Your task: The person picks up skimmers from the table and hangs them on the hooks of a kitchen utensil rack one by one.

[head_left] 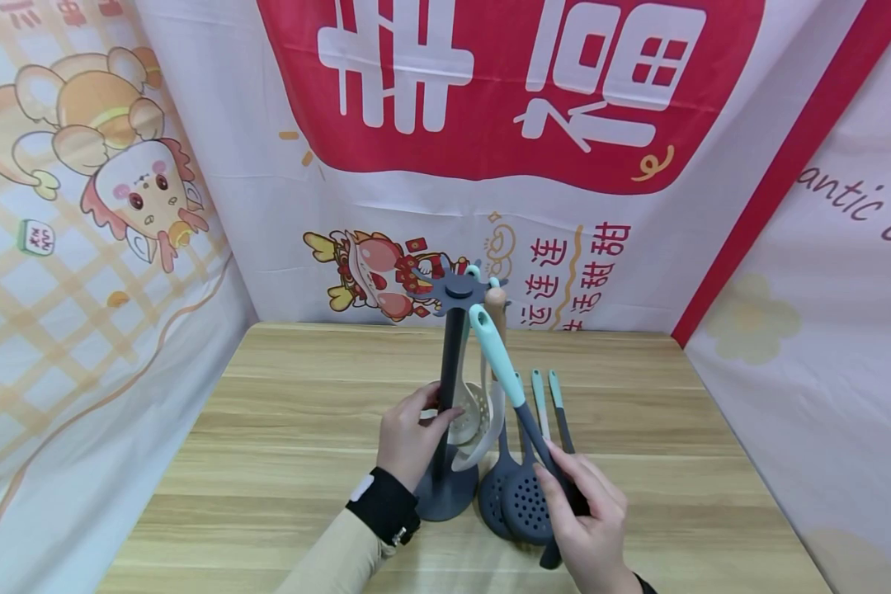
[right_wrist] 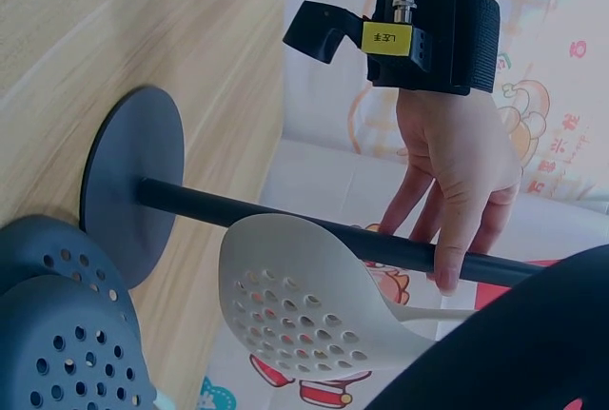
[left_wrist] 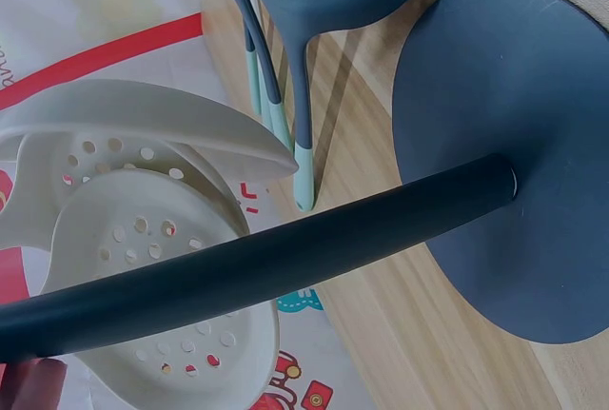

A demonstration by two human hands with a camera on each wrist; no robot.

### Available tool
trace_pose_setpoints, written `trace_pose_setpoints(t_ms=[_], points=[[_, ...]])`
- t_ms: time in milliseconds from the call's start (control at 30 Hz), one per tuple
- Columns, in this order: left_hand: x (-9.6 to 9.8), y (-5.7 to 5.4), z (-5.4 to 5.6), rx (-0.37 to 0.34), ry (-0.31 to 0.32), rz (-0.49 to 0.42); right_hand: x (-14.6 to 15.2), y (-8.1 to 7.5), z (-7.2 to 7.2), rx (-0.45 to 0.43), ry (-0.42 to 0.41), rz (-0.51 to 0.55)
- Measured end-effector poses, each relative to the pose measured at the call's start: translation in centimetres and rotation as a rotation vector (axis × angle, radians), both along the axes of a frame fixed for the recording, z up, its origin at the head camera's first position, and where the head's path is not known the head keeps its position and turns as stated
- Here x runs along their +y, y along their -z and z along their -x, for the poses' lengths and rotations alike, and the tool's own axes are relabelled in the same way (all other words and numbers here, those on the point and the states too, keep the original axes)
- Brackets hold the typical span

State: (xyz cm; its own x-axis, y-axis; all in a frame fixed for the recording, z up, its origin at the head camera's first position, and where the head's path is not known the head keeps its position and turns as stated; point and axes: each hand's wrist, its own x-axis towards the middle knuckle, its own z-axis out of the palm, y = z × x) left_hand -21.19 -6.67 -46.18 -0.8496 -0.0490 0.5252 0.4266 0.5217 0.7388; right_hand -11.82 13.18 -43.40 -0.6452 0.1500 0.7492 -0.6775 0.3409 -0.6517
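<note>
My left hand (head_left: 410, 433) holds the dark pole (left_wrist: 257, 258) of a utensil stand, its thumb and fingers around the middle. The stand's round base (left_wrist: 504, 134) rests on the wooden table, and a hooked ring (head_left: 459, 289) tops it. White utensils hang from it, among them a slotted spoon (right_wrist: 295, 301); a wooden handle (head_left: 495, 304) shows beside them. To the right, my right hand (head_left: 592, 516) pinches a dark kitchen utensil with a mint handle (head_left: 496, 351), tilted handle-up in front of the stand. Its head is seen edge-on and partly hidden by the hand.
Dark slotted skimmers (head_left: 527, 505) lie on the table (head_left: 282, 462) right of the base, overlapping each other. More mint handles (head_left: 556, 389) point towards the back. Printed cloth (head_left: 252, 247) hangs behind the table and along both sides.
</note>
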Motion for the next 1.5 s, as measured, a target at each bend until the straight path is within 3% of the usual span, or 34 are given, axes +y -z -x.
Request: trace_pose_setpoints(t_ms=[800, 1333, 1500], points=[[-0.30, 0.06, 0.06, 0.014, 0.047, -0.012, -0.14, 0.07, -0.03, -0.055, 0.039, -0.037], [-0.36, -0.47, 0.17, 0.041, 0.065, 0.063, -0.31, 0.60, 0.35, 0.006, -0.015, -0.019], [-0.35, -0.48, 0.23, 0.037, 0.064, 0.077, -0.47, 0.77, 0.33, -0.036, -0.001, -0.029]])
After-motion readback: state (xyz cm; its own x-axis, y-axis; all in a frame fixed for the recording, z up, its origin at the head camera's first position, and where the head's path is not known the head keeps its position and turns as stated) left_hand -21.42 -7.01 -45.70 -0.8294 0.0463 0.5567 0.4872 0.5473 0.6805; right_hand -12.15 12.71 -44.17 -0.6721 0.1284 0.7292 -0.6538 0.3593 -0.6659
